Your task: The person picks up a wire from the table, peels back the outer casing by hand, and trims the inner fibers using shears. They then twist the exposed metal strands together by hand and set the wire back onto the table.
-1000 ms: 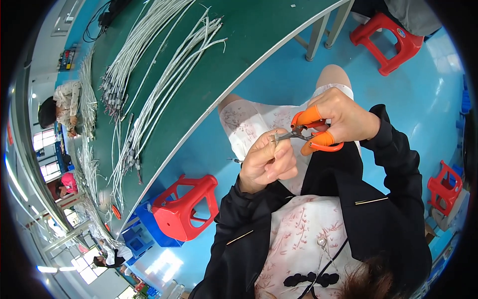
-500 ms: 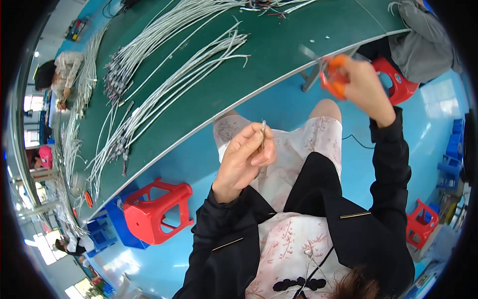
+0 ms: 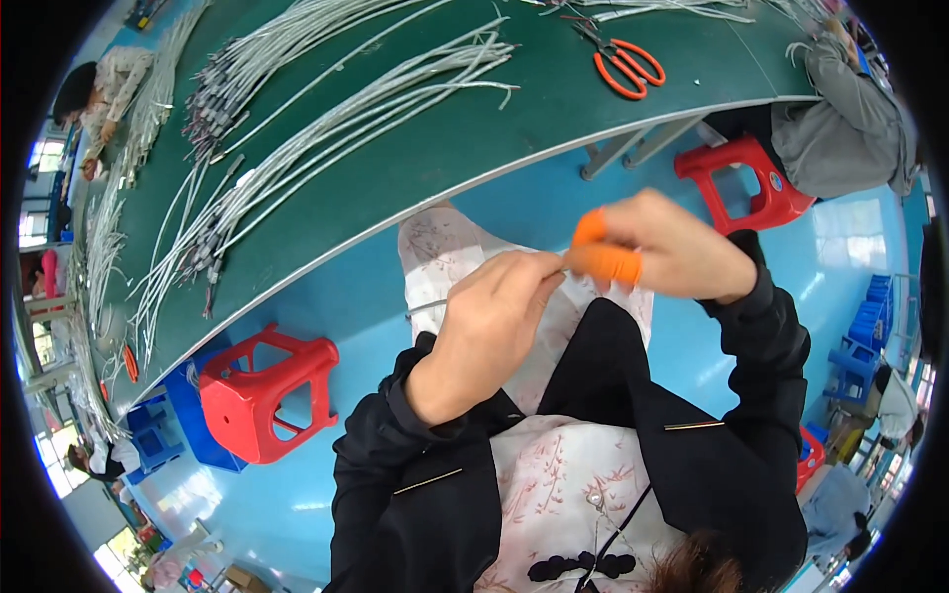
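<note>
Above my lap, my left hand (image 3: 484,321) is closed in a pinch on a thin grey cable (image 3: 427,307), a short piece of which sticks out by the wrist side. My right hand (image 3: 677,247) meets its fingertips at the cable's end. Orange coverings (image 3: 605,263) wrap the right thumb and a finger, which look pinched together and slightly blurred. The cable tip itself is hidden between the fingers. On the green table lies a pair of scissors-like cutters (image 3: 606,46) with orange-red loop handles and dark jaws.
A bundle of pale cables (image 3: 366,119) lies on the green table (image 3: 435,163), with a thicker bundle (image 3: 287,49) behind it. Red stools stand at left (image 3: 242,405) and right (image 3: 741,183). A person in grey (image 3: 855,128) sits at the right; others work at far left.
The orange-handled cutters have gone from my right hand onto the table. My right hand has come down and left to meet my left hand, which has turned palm-down around the cable.
</note>
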Motion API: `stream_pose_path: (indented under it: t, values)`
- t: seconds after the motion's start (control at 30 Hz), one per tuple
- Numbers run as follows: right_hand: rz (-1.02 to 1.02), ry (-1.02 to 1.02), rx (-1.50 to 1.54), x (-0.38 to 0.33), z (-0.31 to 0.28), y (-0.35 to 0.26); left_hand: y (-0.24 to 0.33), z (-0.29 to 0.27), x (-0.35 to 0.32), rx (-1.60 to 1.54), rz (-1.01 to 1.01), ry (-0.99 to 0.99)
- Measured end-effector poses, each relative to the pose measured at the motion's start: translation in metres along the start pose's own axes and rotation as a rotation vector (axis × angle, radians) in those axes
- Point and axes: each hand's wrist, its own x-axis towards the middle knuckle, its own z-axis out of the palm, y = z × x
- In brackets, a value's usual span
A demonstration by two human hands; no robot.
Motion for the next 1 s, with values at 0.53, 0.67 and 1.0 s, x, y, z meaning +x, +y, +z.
stream_pose_path:
  t: [0.53,0.67,1.0]
  values:
    - [-0.130,-0.180,0.254,-0.074,0.070,0.011,0.023,-0.021,-0.044,-0.012,0.414,-0.529]
    - [-0.100,-0.192,0.326,-0.086,0.080,0.009,0.027,-0.021,-0.052,-0.105,0.410,-0.544]
    - [0.061,-0.173,0.571,-0.098,0.092,0.020,0.024,-0.022,-0.049,-0.115,0.356,-0.641]
